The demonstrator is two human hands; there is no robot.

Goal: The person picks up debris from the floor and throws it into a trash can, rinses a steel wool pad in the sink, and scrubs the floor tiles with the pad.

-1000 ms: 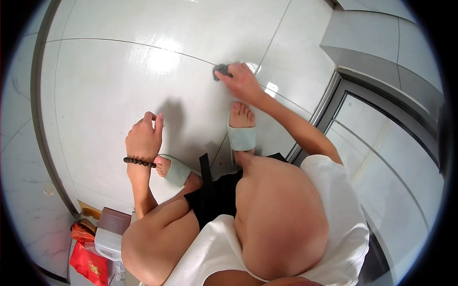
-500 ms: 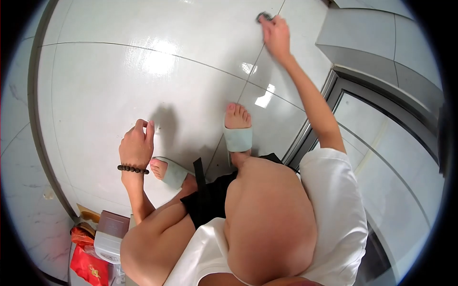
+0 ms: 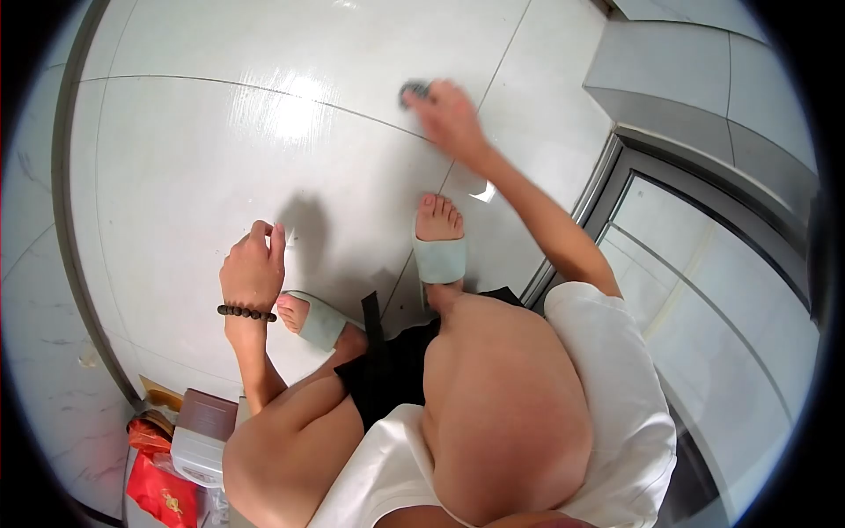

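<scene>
My right hand (image 3: pixel 451 119) is closed on a dark grey scouring ball (image 3: pixel 414 92) that looks like steel wool, though blur softens its detail. It is at the wet, shiny tile floor (image 3: pixel 202 176), left of a grout line. My left hand (image 3: pixel 253 266) hangs loosely over the floor, its fingers bent and the thumb a little apart, with nothing visible in it. A dark bead bracelet (image 3: pixel 246 312) circles the left wrist. Part of the left fingers is hidden behind the hand.
My feet in pale green slippers (image 3: pixel 440 260) stand on the tiles. To the right are a grey-framed glass door (image 3: pixel 704 264) and a tiled ledge (image 3: pixel 660 70). At lower left sit a white and brown box (image 3: pixel 201 440) and a red bag (image 3: pixel 158 488), beside a marble-patterned wall (image 3: pixel 35 334).
My right hand has swept the scouring ball leftward and nearer to me across the floor. My left hand has stayed in place.
</scene>
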